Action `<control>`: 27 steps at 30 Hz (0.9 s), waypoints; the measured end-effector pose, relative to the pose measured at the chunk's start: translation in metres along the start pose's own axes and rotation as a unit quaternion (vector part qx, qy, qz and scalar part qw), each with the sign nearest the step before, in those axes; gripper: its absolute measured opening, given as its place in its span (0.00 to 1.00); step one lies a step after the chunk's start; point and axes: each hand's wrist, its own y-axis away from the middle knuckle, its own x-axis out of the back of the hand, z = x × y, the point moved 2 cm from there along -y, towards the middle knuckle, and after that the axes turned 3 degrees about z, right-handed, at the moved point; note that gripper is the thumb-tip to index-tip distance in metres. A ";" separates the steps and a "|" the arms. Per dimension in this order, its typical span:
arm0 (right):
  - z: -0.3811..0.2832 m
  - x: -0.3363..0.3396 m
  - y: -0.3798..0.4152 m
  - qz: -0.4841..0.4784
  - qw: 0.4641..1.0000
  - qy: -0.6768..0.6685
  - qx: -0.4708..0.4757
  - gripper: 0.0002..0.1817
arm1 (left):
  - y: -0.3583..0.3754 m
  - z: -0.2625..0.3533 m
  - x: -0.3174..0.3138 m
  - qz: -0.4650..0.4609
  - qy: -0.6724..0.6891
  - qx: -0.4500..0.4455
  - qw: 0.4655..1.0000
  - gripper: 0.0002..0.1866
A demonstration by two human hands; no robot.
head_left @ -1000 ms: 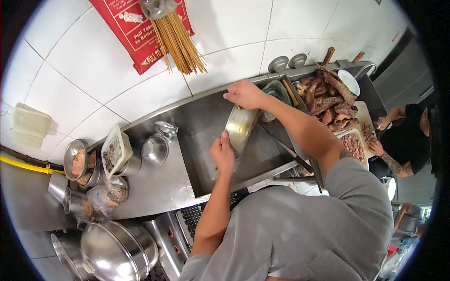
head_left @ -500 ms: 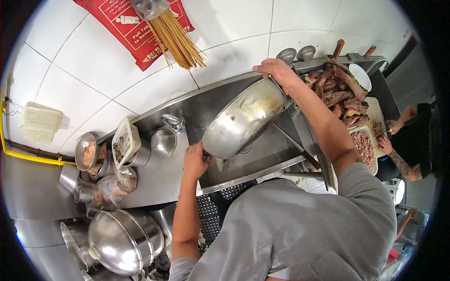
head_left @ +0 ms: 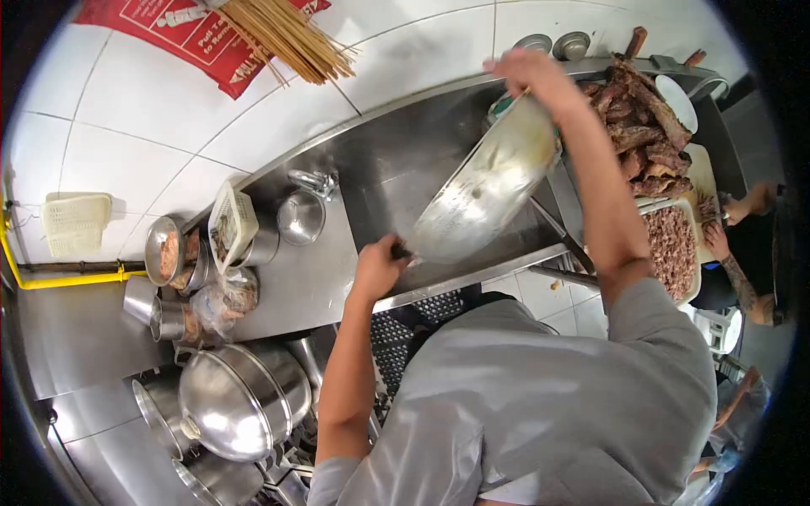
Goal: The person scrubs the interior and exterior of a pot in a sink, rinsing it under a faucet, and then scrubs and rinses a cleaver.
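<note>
A large metal pan (head_left: 489, 181) is tilted over the steel sink (head_left: 384, 160), its worn underside showing. My left hand (head_left: 379, 268) is closed round a dark handle at the pan's lower left end. At the upper right end of the pan, my right hand (head_left: 533, 76) grips the rim or handle, slightly blurred. Whatever is inside the pan is hidden.
Browned meat pieces (head_left: 641, 126) are heaped at the right, beside a tub of chopped meat (head_left: 672, 249). A co-worker's hands (head_left: 717, 228) are at a board there. Left stand a white basket (head_left: 232, 228), metal bowls and a large domed pot (head_left: 245, 401).
The pan has moved right and tipped more steeply, with both my hands still on it. The camera view has shifted a little.
</note>
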 end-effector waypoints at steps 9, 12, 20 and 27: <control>-0.011 -0.077 -0.001 -0.049 0.954 0.207 0.213 0.29 | -0.001 0.059 0.003 0.191 0.384 -0.043 0.902 0.18; 0.037 -0.121 -0.008 -0.113 0.956 0.252 0.099 0.23 | -0.019 0.039 -0.014 0.292 0.296 0.075 0.906 0.26; 0.072 -0.223 0.083 -0.116 0.824 0.433 0.346 0.18 | -0.023 0.000 -0.066 0.340 0.124 0.120 0.924 0.33; 0.088 -0.208 0.113 0.055 0.886 0.339 0.310 0.13 | -0.028 0.002 -0.078 0.307 0.121 0.101 0.939 0.34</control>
